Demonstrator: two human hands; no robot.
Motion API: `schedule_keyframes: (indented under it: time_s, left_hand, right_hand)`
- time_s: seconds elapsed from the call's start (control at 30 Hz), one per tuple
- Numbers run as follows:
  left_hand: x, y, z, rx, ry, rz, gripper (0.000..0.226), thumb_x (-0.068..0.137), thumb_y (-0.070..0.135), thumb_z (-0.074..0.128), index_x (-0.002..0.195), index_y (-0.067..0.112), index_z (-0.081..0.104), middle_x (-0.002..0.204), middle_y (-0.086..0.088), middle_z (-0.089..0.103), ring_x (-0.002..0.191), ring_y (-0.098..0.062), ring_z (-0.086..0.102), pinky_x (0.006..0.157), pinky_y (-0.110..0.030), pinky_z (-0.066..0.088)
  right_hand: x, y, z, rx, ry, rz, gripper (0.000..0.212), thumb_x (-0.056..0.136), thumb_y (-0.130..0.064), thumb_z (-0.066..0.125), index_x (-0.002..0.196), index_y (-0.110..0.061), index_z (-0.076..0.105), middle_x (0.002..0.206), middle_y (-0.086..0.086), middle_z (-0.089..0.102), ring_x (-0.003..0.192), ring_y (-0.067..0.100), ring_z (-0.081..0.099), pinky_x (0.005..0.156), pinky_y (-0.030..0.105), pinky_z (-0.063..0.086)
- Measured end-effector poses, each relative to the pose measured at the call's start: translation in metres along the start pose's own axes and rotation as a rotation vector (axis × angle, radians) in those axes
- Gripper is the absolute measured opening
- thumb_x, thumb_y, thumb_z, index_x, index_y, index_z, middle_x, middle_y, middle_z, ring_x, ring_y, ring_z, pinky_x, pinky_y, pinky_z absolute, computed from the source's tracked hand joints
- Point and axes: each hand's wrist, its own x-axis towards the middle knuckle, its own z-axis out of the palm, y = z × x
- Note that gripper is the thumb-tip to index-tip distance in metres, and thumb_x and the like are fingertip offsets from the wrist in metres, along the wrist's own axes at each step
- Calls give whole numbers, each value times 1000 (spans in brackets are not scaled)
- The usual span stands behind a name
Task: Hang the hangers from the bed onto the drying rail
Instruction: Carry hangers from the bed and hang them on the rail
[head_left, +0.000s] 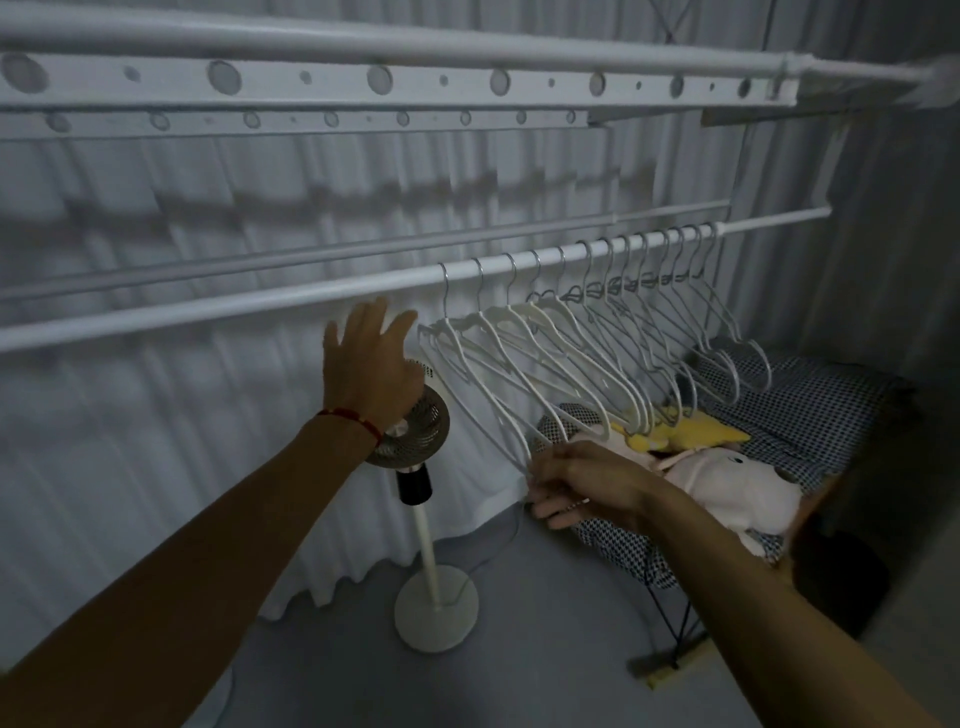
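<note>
Your right hand (576, 480) is nearest, fingers curled and pinching the low end of the leftmost hangers (545, 353). They slant up from your fingertips to their hooks on the rail (260, 306). Your left hand (369, 358) is raised just below the rail, fingers spread and straight, holding nothing, the first hanger hook just right of its fingertips. A fan (415, 431) stands behind that wrist. Past your right fingers: plush toys (727, 483) on the checked bed (810, 405). No hangers visible on the bed.
</note>
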Motion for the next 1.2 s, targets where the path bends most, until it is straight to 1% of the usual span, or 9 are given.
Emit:
schedule_keyframes:
  time_s: [0.1,0.2,0.4,0.53,0.63,0.87,0.93,1.03,1.2]
  left_hand:
    - [-40,51,1,-346,69,54,47,77,14,57,123,11,63,130,-11,59,125,-28,49,107,-43,39]
    - [-85,109,16,-547,12,81,35,73,13,58,106,15,67,109,-3,64,105,-21,57,95,-29,45]
    - [-176,213,52,-850,-457,23,22,78,12,65,99,20,66,95,9,62,89,-9,58,74,-6,41]
    - [-253,276,77,-969,-825,118,21,82,23,67,102,27,63,106,5,67,92,-12,63,75,-23,52]
    - [-323,324,73,-983,-1048,263,23,87,26,66,109,25,62,112,5,64,96,-11,61,67,-13,43]
    - [-485,417,1,-977,-1472,733,21,86,36,66,106,30,62,109,10,62,99,-9,59,71,-19,47]
    - [-529,442,-32,-968,-1576,858,22,86,38,68,105,30,64,107,11,64,99,-8,61,76,-20,48]
    - [-594,482,-89,-957,-1720,1030,21,88,34,67,107,26,66,106,11,66,99,-4,61,78,-18,48]
    - [-727,550,-166,-865,-1774,1224,25,79,40,68,100,26,69,104,7,69,100,-11,63,89,-34,55]
  right_hand:
    - [-23,22,-7,11,-2,24,31,95,-29,64,116,-6,65,95,14,69,78,23,71,76,39,60]
    - [-59,45,-16,-59,109,10,27,97,-29,61,113,-9,68,97,10,72,84,25,73,80,41,61]
    - [-156,112,-27,-154,468,-43,18,99,-22,54,107,-11,67,96,11,71,81,21,69,78,39,58]
    - [-239,192,-16,-175,728,118,24,94,-25,57,115,-22,69,100,2,74,91,18,70,86,42,57]
    - [-315,250,9,-75,893,287,27,94,-28,55,118,-24,68,103,0,73,93,15,69,87,41,58]
    - [-522,363,102,166,1275,663,27,90,-23,57,113,-22,71,88,-3,72,80,14,70,84,37,59]
    - [-583,389,136,241,1382,750,25,89,-19,56,107,-18,73,82,-3,70,74,14,66,82,36,59]
    - [-666,433,188,341,1505,897,22,88,-18,56,99,-14,75,94,4,75,85,16,67,81,29,52]
    - [-785,523,276,735,1758,1050,24,88,-31,54,94,-15,70,91,7,73,84,27,69,78,42,58]
